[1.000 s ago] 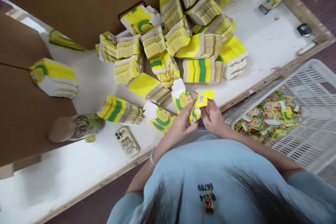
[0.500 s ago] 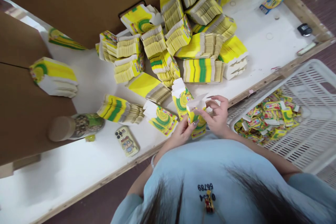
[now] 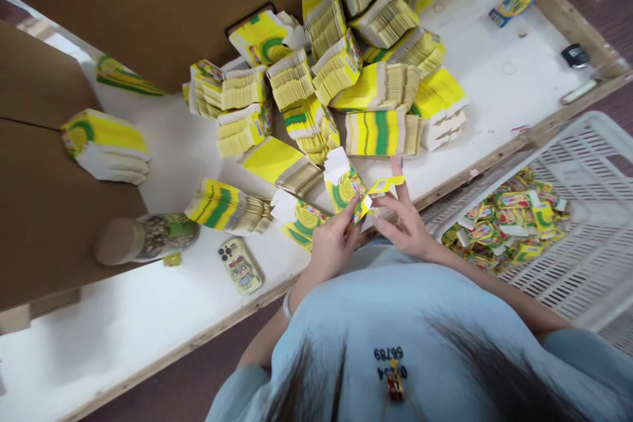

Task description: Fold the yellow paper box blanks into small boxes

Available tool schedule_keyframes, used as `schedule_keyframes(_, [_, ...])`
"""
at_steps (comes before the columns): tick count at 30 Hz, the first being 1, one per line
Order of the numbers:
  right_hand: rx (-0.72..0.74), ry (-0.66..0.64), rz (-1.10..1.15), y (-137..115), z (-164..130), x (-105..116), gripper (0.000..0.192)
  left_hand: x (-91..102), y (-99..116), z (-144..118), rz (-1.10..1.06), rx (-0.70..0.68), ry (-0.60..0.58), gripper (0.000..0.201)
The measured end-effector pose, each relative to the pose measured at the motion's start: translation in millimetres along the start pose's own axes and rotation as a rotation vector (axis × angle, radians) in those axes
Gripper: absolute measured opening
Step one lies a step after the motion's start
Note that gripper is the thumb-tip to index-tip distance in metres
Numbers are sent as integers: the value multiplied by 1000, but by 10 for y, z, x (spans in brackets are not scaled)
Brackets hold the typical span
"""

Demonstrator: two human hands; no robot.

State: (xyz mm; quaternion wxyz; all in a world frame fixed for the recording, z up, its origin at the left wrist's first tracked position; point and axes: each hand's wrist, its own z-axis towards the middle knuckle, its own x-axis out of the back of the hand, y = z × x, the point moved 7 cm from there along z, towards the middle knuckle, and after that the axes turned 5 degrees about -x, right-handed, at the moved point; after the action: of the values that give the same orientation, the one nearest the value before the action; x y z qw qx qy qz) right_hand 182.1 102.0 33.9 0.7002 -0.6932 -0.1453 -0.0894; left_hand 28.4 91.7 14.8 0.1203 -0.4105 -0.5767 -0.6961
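My left hand [image 3: 332,242] is closed around a small yellow carton [image 3: 366,205]. The carton's open end, with a flap, points to the right. Beside it is my right hand [image 3: 408,227], its fingers spread, at the carton's flap end and seemingly touching it. Right behind my hands lies a flat yellow-green carton [image 3: 342,183] with white flaps. Another flat carton [image 3: 300,216] is partly covered by my left hand. Stacks of flattened cartons [image 3: 374,132] lie on the white table just beyond.
To my right a white plastic basket [image 3: 583,211] holds many small folded cartons [image 3: 517,201]. On the left are a phone [image 3: 241,268] and a clear jar [image 3: 165,237]. Brown cardboard [image 3: 173,0] stands behind. A small blue box [image 3: 511,8] lies far right.
The carton in my left hand has turned, and its white flap now shows yellow and lies to the right. My right hand has opened, with the index finger raised.
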Motion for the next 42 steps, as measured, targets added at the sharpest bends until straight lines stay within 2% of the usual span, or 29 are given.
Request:
schedule_keyframes(4, [-32,32,32,23,12,-36,21,9,110,44,-75,-116,33,48])
schedule_keyframes(6, [-51,19,53,24,22,-44,25,-1,128,54,-150,-129,31,48])
schedule_keyframes(10, [-58,-19,110,36,36,-57,25,-59,76,43,-262,-79,-10,46])
schedule_keyframes(13, [-35,58,193,85,44,-56,14,-68,21,39,-460,3,57,44])
schedule_keyframes(14, [-42,114,247,118,43,-48,19,-77,-3,39,-561,50,96,45])
schedule_keyframes(16, [-85,199,389,202,28,-55,42,-132,-43,29,-789,162,161,47])
schedule_keyframes(18, [-139,203,521,273,2,-104,55,-212,-53,8,-993,242,203,53])
schedule_keyframes(20, [-153,171,568,304,-43,-138,58,-252,-43,-22,-1104,246,245,67])
schedule_keyframes(23, [-127,224,467,354,-152,-75,59,-262,-19,-75,-1098,176,227,77])
schedule_keyframes(26, [-125,305,309,420,-258,-7,57,-281,-19,-124,-1047,137,136,68])
schedule_keyframes(29, [-96,358,206,405,-305,20,44,-267,-59,-156,-1030,150,119,61])
schedule_keyframes(31, [-91,301,212,368,-276,-14,33,-232,-82,-168,-1010,159,120,59])
schedule_keyframes(33, [-121,165,277,341,-212,-82,26,-179,-90,-175,-976,152,101,58])
schedule_keyframes(36, [-133,-7,333,299,-123,-140,27,-110,-92,-178,-931,123,30,56])
schedule_keyframes(39, [-44,-27,302,244,-89,-138,27,-68,-121,-165,-848,74,22,41])
schedule_keyframes(42, [-40,60,339,268,-118,-134,22,-44,-200,-153,-804,71,152,32])
